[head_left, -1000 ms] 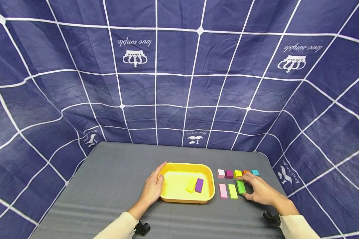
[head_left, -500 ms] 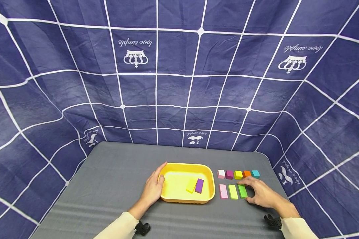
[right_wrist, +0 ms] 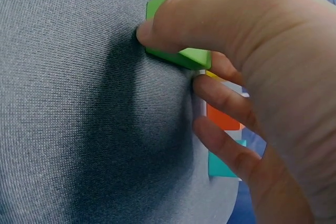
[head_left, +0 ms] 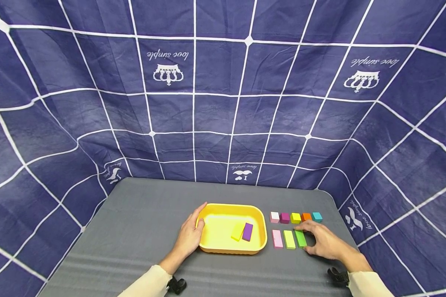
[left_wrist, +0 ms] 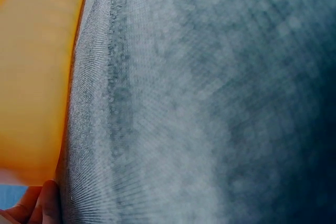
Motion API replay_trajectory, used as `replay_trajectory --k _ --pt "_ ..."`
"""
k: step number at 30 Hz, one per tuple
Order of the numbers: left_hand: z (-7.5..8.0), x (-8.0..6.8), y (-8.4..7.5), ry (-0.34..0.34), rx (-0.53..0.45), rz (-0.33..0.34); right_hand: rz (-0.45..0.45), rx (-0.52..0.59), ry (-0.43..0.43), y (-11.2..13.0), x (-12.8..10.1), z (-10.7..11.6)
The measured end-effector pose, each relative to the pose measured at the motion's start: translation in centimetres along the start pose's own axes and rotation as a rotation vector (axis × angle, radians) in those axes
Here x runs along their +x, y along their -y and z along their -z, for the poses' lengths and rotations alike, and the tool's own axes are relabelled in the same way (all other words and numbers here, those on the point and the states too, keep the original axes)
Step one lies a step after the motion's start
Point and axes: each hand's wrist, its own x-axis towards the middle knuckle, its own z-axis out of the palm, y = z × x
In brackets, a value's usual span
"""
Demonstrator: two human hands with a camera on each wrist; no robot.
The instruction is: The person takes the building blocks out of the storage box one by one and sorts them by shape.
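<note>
My left hand (head_left: 188, 234) holds the left end of a yellow plastic tray (head_left: 230, 251), thumb at the rim and fingers along the outer wall. Inside the tray lie a yellow block (head_left: 238, 231) and a purple block (head_left: 247, 232). On the right, my right hand (head_left: 324, 242) pinches a green rectangular block (head_left: 300, 238) lengthwise. In the right wrist view the thumb presses one end of that green block (right_wrist: 189, 56), while the index finger is mostly hidden behind it. To its left lie a yellow-green block (head_left: 289, 239) and a pink block (head_left: 277, 239).
Behind these blocks runs a row of cubes: pale pink (head_left: 274, 217), magenta (head_left: 284, 218), yellow (head_left: 295, 218), orange (head_left: 306, 217) and teal (head_left: 317, 217). Grey cloth (head_left: 145, 222) covers the table. A blue checked curtain (head_left: 215, 111) surrounds its back and sides.
The green block has shifted slightly right and toward me with my right hand, lining up beside the yellow-green block. The orange cube shows more fully. My left hand and the tray stay put.
</note>
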Motion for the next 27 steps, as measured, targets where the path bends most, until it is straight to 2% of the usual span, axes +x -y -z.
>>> replay_trajectory --k 7,17,27 --pt "-0.1 -0.1 0.1 0.0 0.003 -0.003 0.016 -0.014 -0.045 0.2 -0.1 0.0" --pt "-0.1 -0.1 0.1 -0.005 0.008 0.001 0.108 -0.028 -0.204 1.3 0.8 0.2" --pt "-0.1 0.0 0.0 -0.014 0.007 -0.003 0.113 -0.052 -0.221 4.1 3.0 0.4"
